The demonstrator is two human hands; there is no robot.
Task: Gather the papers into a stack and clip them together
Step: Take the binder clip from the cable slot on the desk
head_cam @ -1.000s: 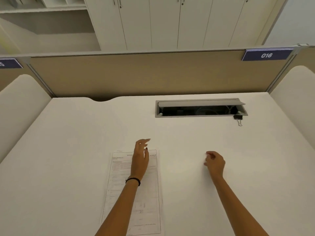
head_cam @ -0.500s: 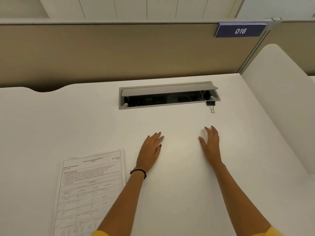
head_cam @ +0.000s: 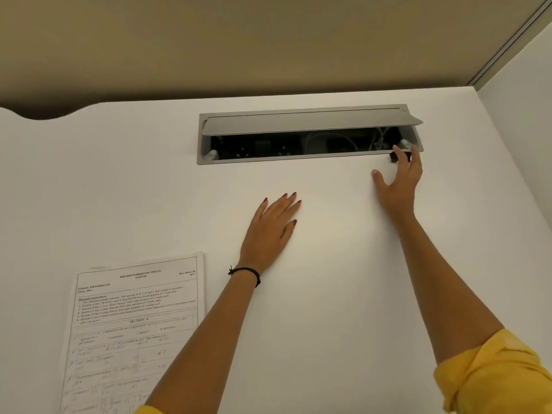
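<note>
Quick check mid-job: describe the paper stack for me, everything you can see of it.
White printed sheets, the paper stack lies flat on the white desk at lower left, slightly turned, cut off by the frame's bottom. Top sheet: a bordered mathematics exam, Section A heading. Lower sheets' edges peek out at its top and right. No clip shows on it. No hand touches it; the left forearm crosses its lower right corner.

White surface (head_cam: pixel 328 309), curved notch (head_cam: pixel 38 113) in its rear edge at left. Grey cable hatch (head_cam: pixel 298 159) recessed near the back, flap (head_cam: pixel 307 122) tilted open, pale cables (head_cam: pixel 337 141) visible in the dark interior. Tan partition panel (head_cam: pixel 239 40) behind, metal post (head_cam: pixel 513 40) at the right corner, white side divider (head_cam: pixel 525 121) along the right edge.
</note>
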